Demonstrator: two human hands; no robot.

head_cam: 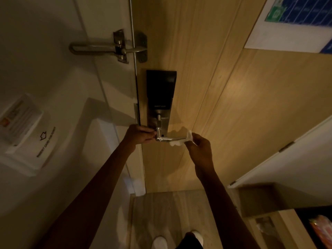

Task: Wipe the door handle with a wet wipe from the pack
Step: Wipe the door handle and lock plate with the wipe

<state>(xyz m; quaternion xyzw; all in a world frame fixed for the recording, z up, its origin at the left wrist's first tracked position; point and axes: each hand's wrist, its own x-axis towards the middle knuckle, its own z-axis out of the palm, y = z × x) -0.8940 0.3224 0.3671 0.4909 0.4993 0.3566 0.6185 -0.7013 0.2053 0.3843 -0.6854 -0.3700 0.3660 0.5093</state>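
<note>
A silver lever door handle (168,139) sticks out to the right from a black and silver smart lock plate (160,90) on a light wooden door (233,105). My left hand (139,134) rests at the handle's pivot end, fingers curled against it. My right hand (199,146) pinches a white wet wipe (181,141) that is wrapped around the free end of the lever. The wipe pack is not clearly in view.
A metal swing-bar door guard (115,48) sits above the lock at the door edge. A card-holder switch (27,130) is on the white wall at left. A white cabinet door (287,159) stands at right, with a shelf (269,227) below. Pale shoes (159,242) show at the bottom.
</note>
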